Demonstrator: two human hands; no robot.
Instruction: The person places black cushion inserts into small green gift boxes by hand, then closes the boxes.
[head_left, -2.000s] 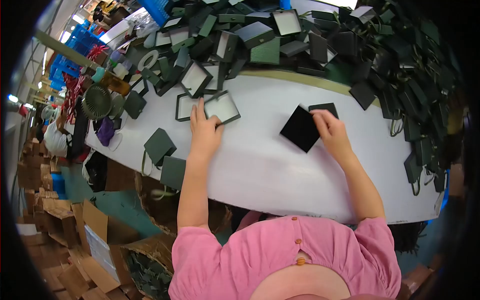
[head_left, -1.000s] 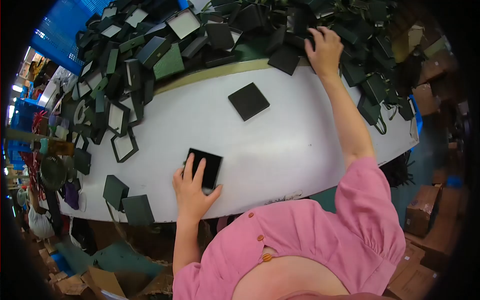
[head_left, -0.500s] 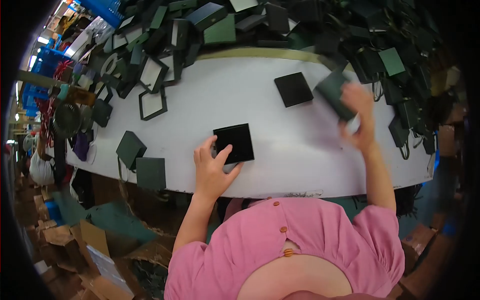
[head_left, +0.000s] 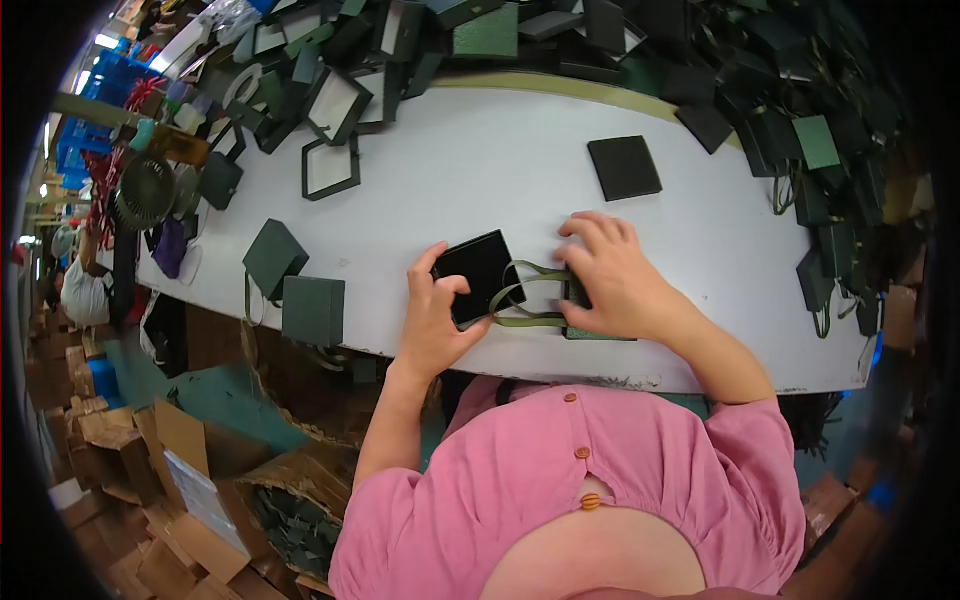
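Note:
My left hand is wrapped round the left and lower edges of an open black box, with a finger over its inside. To the right, my right hand grips a dark green box from above and hides most of it. Green ribbon loops stretch left from that box and overlap the black box's right edge. A flat black square piece lies on the white table beyond my right hand.
Two green boxes stand near the left front edge of the white table. An open frame-like box lies further back. Piles of dark boxes line the back and right. Cardboard cartons are on the floor at left.
My right hand has come from the back right down beside the black box, bringing the green box with it. The ribbon loops now show. The whole view has shifted slightly.

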